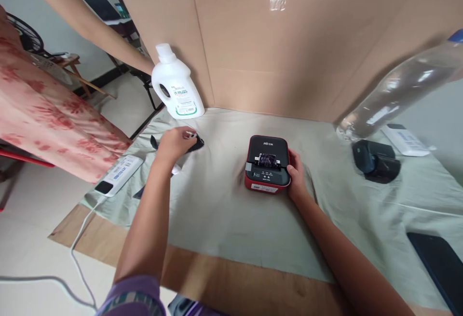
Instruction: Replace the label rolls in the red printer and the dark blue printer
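Observation:
A small black-topped box with a red base, which looks like a label printer [268,164], sits on the cloth in front of me. My right hand [296,177] grips its right side, thumb on the near top corner. To the left, my left hand [176,143] is closed with its fingertips pinched, beside a dark flat item [197,143]. Something small and pale shows at the fingertips, too small to name. Partly hidden behind my left wrist lies a small white object [176,169].
A white jug [177,84] stands at the back left before a cardboard panel [253,46]; another person's arm [97,26] reaches behind it. A cabled white power bank [121,173] lies left. Right are a leaning plastic bottle [394,91], a black device [376,161] and a phone [437,263].

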Tool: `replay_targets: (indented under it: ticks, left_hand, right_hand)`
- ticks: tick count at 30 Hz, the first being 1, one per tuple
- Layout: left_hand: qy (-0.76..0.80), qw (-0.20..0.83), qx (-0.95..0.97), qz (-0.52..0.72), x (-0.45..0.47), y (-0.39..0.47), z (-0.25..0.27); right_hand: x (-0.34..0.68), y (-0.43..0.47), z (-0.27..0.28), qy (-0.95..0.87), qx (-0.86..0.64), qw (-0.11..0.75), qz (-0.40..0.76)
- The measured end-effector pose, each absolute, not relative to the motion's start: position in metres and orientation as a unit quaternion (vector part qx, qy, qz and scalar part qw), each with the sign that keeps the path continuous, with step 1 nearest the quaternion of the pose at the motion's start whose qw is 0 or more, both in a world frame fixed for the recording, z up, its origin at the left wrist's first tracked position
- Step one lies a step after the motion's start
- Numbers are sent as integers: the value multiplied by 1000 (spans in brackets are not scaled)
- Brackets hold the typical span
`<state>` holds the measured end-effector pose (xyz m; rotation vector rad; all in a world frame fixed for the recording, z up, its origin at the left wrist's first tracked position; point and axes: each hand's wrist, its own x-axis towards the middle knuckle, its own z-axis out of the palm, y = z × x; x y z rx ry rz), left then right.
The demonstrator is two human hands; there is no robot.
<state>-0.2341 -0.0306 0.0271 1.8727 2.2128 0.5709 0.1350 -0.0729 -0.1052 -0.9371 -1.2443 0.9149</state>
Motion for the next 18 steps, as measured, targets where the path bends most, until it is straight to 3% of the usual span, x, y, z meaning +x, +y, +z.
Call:
replay_targets:
  ticks: [9,15,18]
  left_hand:
    - [751,141,629,142,-199,-103,-6]
    - [793,-1,576,196,-248,-69,2]
    - [824,24,552,120,-272,-44,0]
  right_hand:
    - [135,-73,-104,-545,-419,614,388]
    - [134,-74,-102,-542,-419,613,394]
    - [134,-74,-102,-541,-420,611,398]
